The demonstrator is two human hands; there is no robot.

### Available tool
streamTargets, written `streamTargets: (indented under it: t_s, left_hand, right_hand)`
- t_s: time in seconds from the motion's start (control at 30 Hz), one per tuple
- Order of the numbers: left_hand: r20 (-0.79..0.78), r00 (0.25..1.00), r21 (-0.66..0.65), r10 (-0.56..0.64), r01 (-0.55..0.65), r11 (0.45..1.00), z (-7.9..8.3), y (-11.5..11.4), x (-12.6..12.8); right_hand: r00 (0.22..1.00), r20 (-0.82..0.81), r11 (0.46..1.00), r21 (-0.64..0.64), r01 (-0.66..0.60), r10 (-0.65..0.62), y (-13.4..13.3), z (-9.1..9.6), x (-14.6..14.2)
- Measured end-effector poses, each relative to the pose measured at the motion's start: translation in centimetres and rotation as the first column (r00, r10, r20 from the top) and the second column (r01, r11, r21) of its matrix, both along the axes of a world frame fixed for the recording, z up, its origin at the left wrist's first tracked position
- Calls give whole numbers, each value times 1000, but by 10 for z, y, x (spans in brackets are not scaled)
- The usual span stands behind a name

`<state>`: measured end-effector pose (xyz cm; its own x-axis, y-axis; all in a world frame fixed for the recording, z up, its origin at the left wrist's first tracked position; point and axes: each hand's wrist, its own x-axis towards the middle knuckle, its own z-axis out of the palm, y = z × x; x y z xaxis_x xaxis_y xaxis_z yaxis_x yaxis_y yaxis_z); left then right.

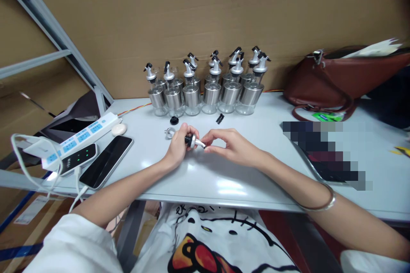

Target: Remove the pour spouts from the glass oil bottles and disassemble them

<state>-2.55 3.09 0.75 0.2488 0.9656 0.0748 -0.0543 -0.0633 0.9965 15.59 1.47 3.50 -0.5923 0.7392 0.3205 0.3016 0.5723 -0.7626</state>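
Note:
My left hand is wrapped round a bottle pourer spout with a silver body and a black stopper end. The narrow tip of this spout points right, toward my right hand, whose thumb and forefinger pinch at it. A small dark bit shows at the tip, partly hidden by those fingers. Just behind my left hand lies a pale ring-shaped part. A round black plug and small black lever pieces rest on the table beyond my hands.
Several glass bottles with steel sleeves and pourer tops stand in rows at the back. On the left are a power strip, a phone and a white round case. To the right, a brown bag and a pixelated tablet-like device.

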Motion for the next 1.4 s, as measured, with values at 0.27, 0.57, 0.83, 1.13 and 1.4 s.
streamTargets:
  t_s: [0.27, 0.57, 0.83, 1.13, 1.4]
  left_hand:
    - [-83, 996, 72, 36, -31, 997, 1, -3, 1]
    - [-38, 999, 49, 25, -23, 999, 1, -3, 2]
    - [21, 1000, 24, 17, -18, 1000, -2, 8, 3]
    - [239, 959, -78, -153, 176, 981, -3, 9, 2]
    - [151, 980, 32, -126, 122, 992, -4, 9, 2]
  right_hand:
    - [999, 31, 999, 18, 31, -32, -1, -4, -4]
    - [1000, -11, 998, 48, 29, -29, -3, -7, -10]
    - [986, 106, 985, 131, 114, -128, 2, -5, -6]
    - [942, 113, 927, 248, 282, -316, 9, -6, 1]
    - [921, 81, 899, 264, 350, -382, 11, -12, 2]
